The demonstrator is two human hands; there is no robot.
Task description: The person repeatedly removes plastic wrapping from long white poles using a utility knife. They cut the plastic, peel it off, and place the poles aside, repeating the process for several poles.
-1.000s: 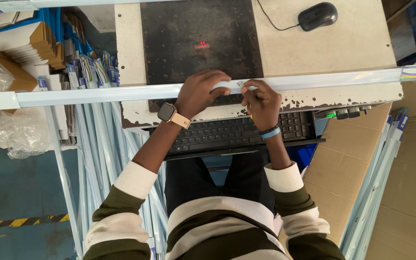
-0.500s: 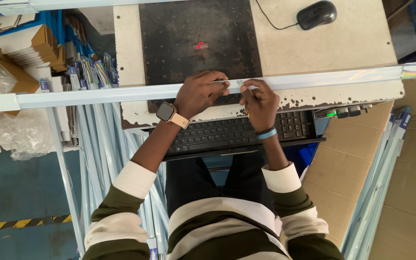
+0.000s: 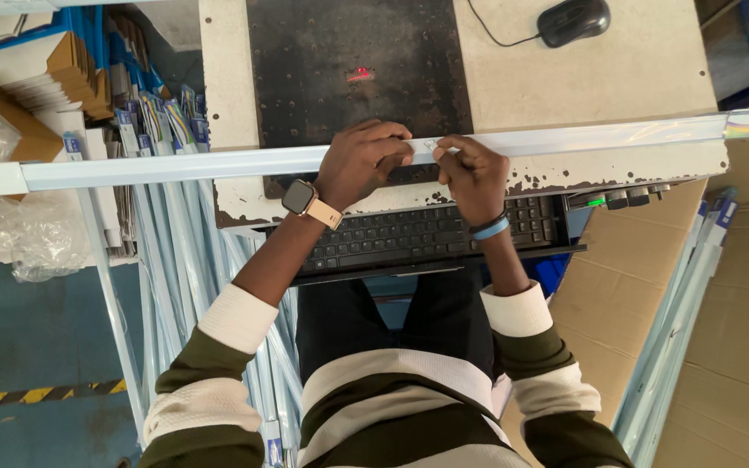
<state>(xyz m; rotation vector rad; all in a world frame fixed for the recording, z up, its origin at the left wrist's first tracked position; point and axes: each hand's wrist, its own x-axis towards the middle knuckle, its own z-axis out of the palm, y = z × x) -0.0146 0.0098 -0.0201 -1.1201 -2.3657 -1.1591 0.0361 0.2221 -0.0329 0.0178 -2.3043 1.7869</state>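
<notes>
At the far left, more long packs [image 3: 175, 251] of the same pale kind stand bundled beside the surface [image 3: 617, 78], and another bunch leans at the right [image 3: 687, 303]; how many of them are already handled cannot be read from here. One long, thin pack [image 3: 175, 162] lies crosswise over the front of the surface, stretching from the left edge of the view to the right. The left hand [image 3: 361, 160] rests on top of it near its middle, fingers curled over and pressing it down. Just beside it, the right hand [image 3: 472, 173] has its fingers [image 3: 446, 156] pinched shut on the pack's upper edge, possibly on a small tab or label there, though that detail is too small to tell. The pack sits just short of the red light mark [image 3: 360, 75] on the dark plate [image 3: 357, 52]. The keyboard [image 3: 426, 234] below and the mouse [image 3: 574, 21] above lie untouched, so the handling of this pack looks midway, not finished.
</notes>
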